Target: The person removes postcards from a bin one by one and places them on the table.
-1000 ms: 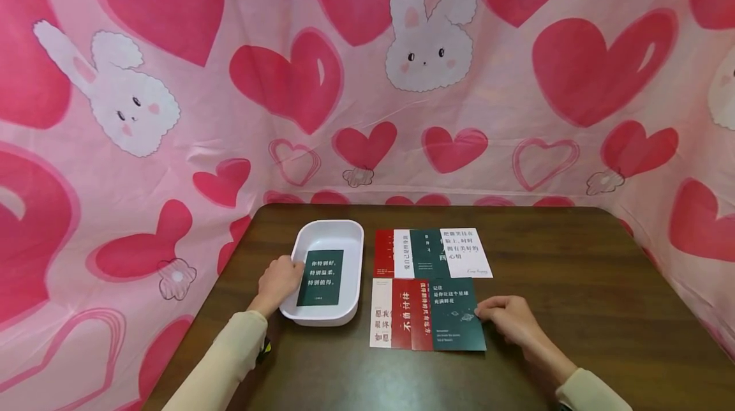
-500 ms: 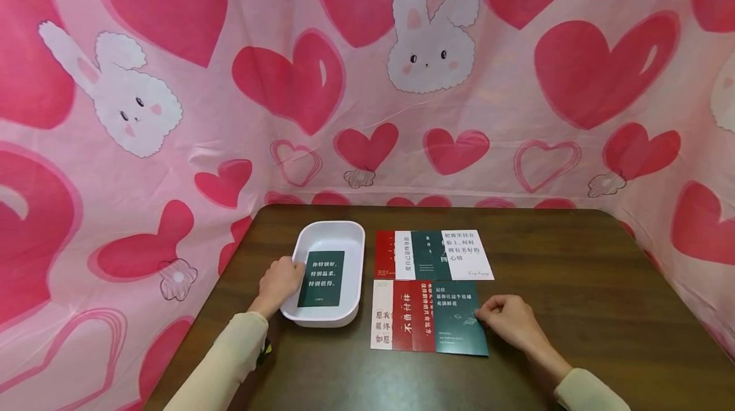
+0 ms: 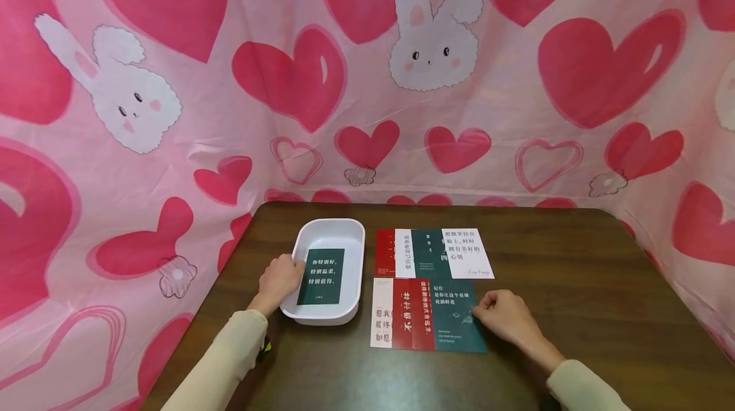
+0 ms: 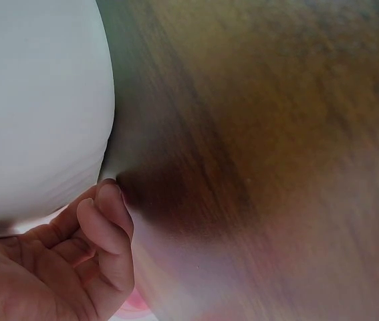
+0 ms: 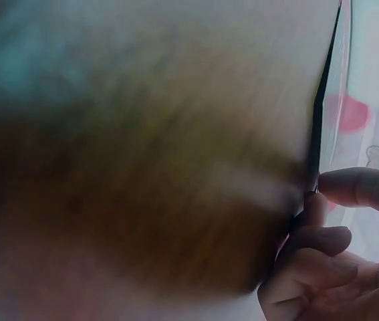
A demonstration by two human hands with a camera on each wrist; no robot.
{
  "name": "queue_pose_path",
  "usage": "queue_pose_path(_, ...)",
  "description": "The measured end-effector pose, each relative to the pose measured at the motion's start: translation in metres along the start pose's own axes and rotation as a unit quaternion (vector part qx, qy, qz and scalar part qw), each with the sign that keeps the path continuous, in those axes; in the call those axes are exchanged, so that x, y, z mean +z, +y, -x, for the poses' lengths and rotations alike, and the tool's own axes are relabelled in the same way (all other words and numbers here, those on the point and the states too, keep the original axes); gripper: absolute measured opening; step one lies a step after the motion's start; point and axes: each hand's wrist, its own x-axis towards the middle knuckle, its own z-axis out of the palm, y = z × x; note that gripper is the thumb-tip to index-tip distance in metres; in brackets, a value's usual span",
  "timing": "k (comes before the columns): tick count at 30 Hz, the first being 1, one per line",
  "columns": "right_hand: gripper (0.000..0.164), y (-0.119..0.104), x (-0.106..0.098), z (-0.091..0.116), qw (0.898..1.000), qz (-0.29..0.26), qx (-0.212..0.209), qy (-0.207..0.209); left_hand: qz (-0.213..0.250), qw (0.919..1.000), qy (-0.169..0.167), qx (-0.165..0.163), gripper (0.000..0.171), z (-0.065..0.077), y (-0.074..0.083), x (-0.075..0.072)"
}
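In the head view my left hand (image 3: 279,283) grips the left rim of a white plastic tray (image 3: 357,270). A dark green card (image 3: 319,293) with white writing lies inside it. The left wrist view shows curled fingers (image 4: 105,231) beside the tray's outer wall (image 4: 42,120). My right hand (image 3: 508,316) pinches the right edge of another dark green card (image 3: 459,328), the rightmost of the front row. Seen edge-on in the right wrist view, this card (image 5: 317,134) sits between thumb and finger. Its left edge lies by a red card (image 3: 423,334).
That front row also has a red card (image 3: 403,334) and a white card (image 3: 381,296), overlapping. Behind it lies a row with red (image 3: 385,254), white (image 3: 404,239), green (image 3: 425,251) and white (image 3: 467,264) cards. Brown wooden table (image 3: 356,379); pink heart-printed cloth (image 3: 499,98) behind.
The green card in my right hand shifted slightly right and towards me, then slightly back, so its lower edge sits closer to the row's line. My left hand and the tray hold still.
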Motion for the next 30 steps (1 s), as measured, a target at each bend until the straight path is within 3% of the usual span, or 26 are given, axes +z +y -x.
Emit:
queue_pose_path(22,0.028,-0.0033,-0.0026,-0.0089,0.999,0.024,0.014,-0.040,-0.007,1.0000,-0.002,-0.005,0.035,-0.0011,0.0026,-0.0001)
queue_pose_path(30,0.029,-0.0010,-0.0016,-0.0082,0.999,0.015,0.010,-0.036,-0.006,1.0000,-0.003,-0.002,0.035,0.0000,0.0022,-0.0005)
